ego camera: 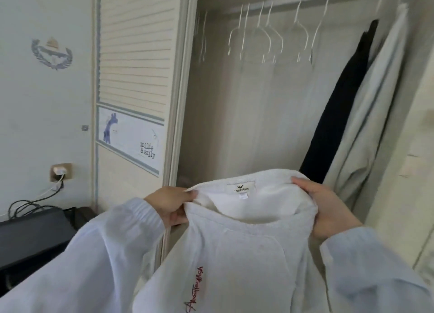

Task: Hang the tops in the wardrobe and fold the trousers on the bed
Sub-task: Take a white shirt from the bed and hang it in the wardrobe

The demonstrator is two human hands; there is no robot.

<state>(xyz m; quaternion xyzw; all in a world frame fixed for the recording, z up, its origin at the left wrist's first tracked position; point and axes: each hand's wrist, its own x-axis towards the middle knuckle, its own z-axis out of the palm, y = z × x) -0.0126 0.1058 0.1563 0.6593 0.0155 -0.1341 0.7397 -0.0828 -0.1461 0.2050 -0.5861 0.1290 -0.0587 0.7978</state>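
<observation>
Top: I have a pale grey sweatshirt (234, 254) up in front of the open wardrobe (258, 124), collar uppermost, body hanging down toward me and out of view at the bottom. A neck label (241, 187) faces me inside the collar; red stitched script (195, 289) runs down the chest.

Left hand: my left hand (170, 207) pinches the collar rim at its left end, thumb and fingers closed on the cloth.

Right hand: my right hand (326, 209) grips the collar's right end, fingers curled over the rim.

Axis: the collar runs left to right between my two hands, roughly level; the top's long axis drops straight down from it. No hanger is in the top that I can see.

Key relation: the empty hangers (270, 40) hang on the rail (305, 0), well above the collar and slightly right of its middle. I judge my right hand the nearer one, so it would reach up while the left keeps the collar.

Other clothes: a black garment (340, 101) and a pale one (380, 96) hang right of the hangers, above my right hand.

Beyond: the louvred door (133, 77) stands left of the top; a socket (61, 171) and a dark box (30, 237) lie further left.

Progress: my guess is this top is not yet hung; trousers and bed are out of view.
</observation>
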